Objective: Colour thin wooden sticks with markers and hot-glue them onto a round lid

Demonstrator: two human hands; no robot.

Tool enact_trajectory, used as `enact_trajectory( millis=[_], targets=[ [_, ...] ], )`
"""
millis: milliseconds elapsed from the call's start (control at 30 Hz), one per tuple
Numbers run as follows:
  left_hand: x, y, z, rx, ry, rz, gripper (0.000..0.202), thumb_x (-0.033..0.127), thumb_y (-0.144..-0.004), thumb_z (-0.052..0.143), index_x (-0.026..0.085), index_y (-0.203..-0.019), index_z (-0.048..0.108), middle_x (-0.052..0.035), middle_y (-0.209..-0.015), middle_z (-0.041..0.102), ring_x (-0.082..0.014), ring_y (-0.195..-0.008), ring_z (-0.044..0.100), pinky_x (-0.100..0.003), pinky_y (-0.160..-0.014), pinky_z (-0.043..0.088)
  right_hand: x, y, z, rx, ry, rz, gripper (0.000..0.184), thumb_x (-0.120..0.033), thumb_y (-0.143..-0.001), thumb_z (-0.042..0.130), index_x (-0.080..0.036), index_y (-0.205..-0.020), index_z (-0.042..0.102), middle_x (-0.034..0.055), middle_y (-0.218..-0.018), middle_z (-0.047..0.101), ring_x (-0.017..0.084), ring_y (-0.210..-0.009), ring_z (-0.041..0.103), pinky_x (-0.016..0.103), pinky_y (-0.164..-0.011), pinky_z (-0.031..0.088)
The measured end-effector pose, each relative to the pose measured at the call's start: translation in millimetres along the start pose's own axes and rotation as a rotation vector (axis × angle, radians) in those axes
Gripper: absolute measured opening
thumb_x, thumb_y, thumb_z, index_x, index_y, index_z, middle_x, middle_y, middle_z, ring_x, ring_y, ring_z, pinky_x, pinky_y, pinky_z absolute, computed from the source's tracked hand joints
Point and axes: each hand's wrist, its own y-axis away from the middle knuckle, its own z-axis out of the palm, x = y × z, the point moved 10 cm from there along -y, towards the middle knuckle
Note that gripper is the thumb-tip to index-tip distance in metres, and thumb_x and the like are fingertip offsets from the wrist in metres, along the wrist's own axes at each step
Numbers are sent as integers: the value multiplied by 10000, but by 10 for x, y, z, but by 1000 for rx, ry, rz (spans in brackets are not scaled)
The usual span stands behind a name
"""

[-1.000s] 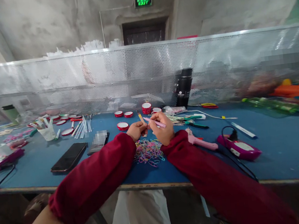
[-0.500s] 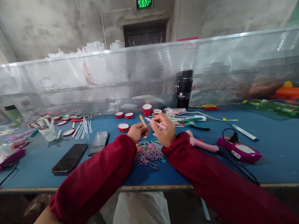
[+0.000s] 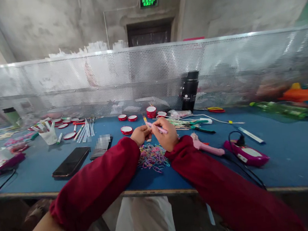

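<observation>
My left hand (image 3: 141, 135) is closed in a pinch on a thin flat stick (image 3: 145, 120) with a yellowish-orange part, which points up and away from me. A slim pink pen (image 3: 161, 129) is gripped in my right hand (image 3: 168, 135). Its tip end meets the stick at my left fingertips; the exact contact is too small to make out. Below both hands lies a loose pile of thin multicoloured loops (image 3: 153, 156), like small rubber bands. To the right of my right wrist rests a pink tool (image 3: 208, 147) with a dark cord.
Red-rimmed round tins (image 3: 126, 130) stand beyond my hands. Left are a dark phone (image 3: 71, 162), white sticks (image 3: 84, 132) and a cup of pens (image 3: 49, 136). Right are a black bottle (image 3: 190, 92), green-handled pliers (image 3: 200, 127) and a purple power socket (image 3: 247, 153). A perforated metal screen (image 3: 104, 76) borders the table.
My right hand has moved slightly left, bringing the pink pen against the stick at my left fingers. The left hand has stayed almost in place.
</observation>
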Motion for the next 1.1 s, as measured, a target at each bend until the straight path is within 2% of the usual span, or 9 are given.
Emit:
enact_trajectory(
  millis=[167,333,467,633,767,933,1100],
  targets=[
    [6,-10,-14,6,5,9,281,364,-778,631,136,-645,532,33,-471,483,-57,-412,374,-210,-447,249,68,7,-44,48,-16,38,90,-276,-853,522,-218,-789,548,15,-715,639,166,-656,577,284,-605,430],
    [14,-11,-3,-5,17,28,321,398,-758,655,141,-627,514,36,-464,482,-51,-398,366,-208,-434,236,46,8,20,0,-38,13,97,-291,-860,527,-220,-800,555,10,-713,635,162,-653,576,284,-613,434],
    [-7,-18,-11,-1,0,22,278,364,-786,630,131,-659,547,32,-468,485,-52,-398,367,-211,-432,223,62,-2,-55,61,-27,41,100,-274,-852,524,-218,-776,556,5,-699,634,155,-629,568,281,-602,425],
    [-37,-50,5,-32,7,24,276,344,-803,621,132,-652,531,31,-469,471,-52,-395,351,-215,-437,220,29,-3,-18,27,-49,20,89,-278,-846,534,-217,-786,557,11,-702,636,160,-649,578,279,-605,430],
    [-51,-70,-34,-4,-6,36,246,320,-809,612,130,-666,548,29,-474,475,-57,-407,368,-212,-444,239,70,1,-54,75,-43,37,76,-263,-851,518,-221,-792,541,10,-703,639,157,-623,571,280,-594,430],
    [-60,-74,-6,-30,9,43,298,370,-790,633,138,-640,522,35,-460,457,-51,-394,336,-213,-428,205,63,1,-8,25,-46,12,85,-279,-851,527,-221,-795,552,11,-715,642,160,-648,577,279,-607,433],
    [-59,-56,5,-25,6,22,289,380,-775,642,135,-660,542,37,-452,464,-53,-393,343,-212,-428,205,67,1,-84,86,-15,30,106,-280,-861,513,-220,-783,550,12,-716,641,157,-638,572,278,-609,432]
  ],
)
